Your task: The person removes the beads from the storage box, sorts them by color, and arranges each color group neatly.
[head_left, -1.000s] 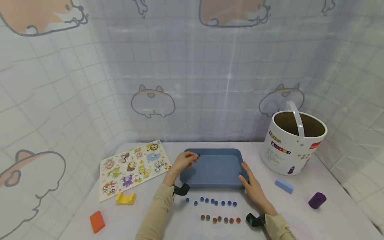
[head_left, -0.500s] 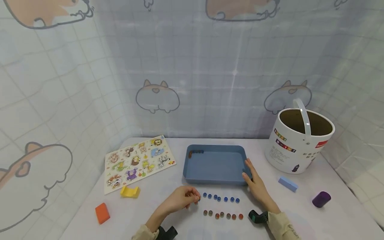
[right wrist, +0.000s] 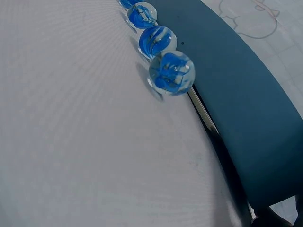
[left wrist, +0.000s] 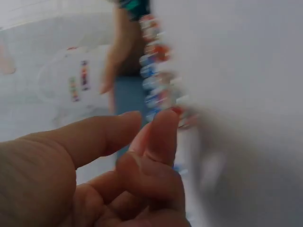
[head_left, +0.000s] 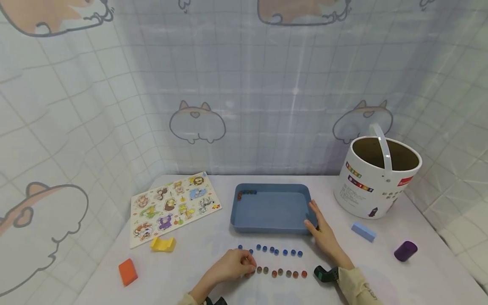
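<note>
My left hand is at the left end of a row of brownish-red and grey marbles, fingertips close beside the end one. In the left wrist view its thumb and index fingertips stand apart, and no marble shows between them. My right hand rests with extended fingers against the right edge of a blue-grey tray. Several dark and brownish marbles sit in the tray's far left corner. A row of clear marbles with blue swirls lies along the tray's near side.
A white bucket with a raised handle stands at the back right. Near it lie a light blue block and a purple cylinder. An animal puzzle board, a yellow block and an orange block are at left.
My left hand has left the tray's far left corner, uncovering the marbles there, and moved nearer past the blue row to the red-grey row. The right hand stays at the tray's edge.
</note>
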Available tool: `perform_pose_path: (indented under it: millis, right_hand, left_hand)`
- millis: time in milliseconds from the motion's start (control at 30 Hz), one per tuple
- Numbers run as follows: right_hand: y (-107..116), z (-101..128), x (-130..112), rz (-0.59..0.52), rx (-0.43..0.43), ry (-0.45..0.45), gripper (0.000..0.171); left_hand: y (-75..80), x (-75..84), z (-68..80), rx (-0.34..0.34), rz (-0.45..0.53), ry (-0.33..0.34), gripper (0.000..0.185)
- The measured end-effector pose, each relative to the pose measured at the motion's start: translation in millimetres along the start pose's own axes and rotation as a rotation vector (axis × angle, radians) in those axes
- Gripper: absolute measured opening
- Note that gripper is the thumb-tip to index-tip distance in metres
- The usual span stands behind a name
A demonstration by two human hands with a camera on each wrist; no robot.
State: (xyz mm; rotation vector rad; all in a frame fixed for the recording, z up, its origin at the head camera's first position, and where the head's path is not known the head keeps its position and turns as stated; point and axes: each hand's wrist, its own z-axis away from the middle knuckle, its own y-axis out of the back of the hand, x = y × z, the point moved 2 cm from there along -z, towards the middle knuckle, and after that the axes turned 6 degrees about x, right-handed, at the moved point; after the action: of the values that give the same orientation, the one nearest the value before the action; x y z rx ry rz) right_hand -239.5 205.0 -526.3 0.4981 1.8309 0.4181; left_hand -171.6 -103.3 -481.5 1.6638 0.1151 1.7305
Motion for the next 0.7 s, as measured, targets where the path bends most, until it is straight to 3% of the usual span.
perform_pose_path:
  millis: [133, 300, 433, 567, 700]
  right_hand:
    - [5.8, 0.6, 1.1, 0.004, 0.01, 0.0, 0.072]
    - [5.9, -0.9, 1.1, 0.009, 0.012, -0.008, 0.079]
    - [1.2, -0.2, 1.4, 0.024, -0.002, -0.036, 0.083]
    - [-0.5, 0.5, 2.1, 0.025, 0.019, -0.033, 0.084]
    - [-3.9, 1.4, 1.8, 0.015, 0.017, -0.007, 0.082]
  left_hand:
    - [22.0, 24.0, -15.1, 0.09, 0.013, -0.057, 0.015]
    - [54.2, 47.2, -55.2, 0.223, 0.031, -0.085, 0.025]
    - [68.1, 49.5, -92.1, 0.292, 0.033, -0.052, 0.028]
    - [73.0, 49.0, -128.9, 0.351, 0.078, 0.025, 0.03]
    - [73.5, 39.6, -154.0, 0.42, 0.121, 0.097, 0.03]
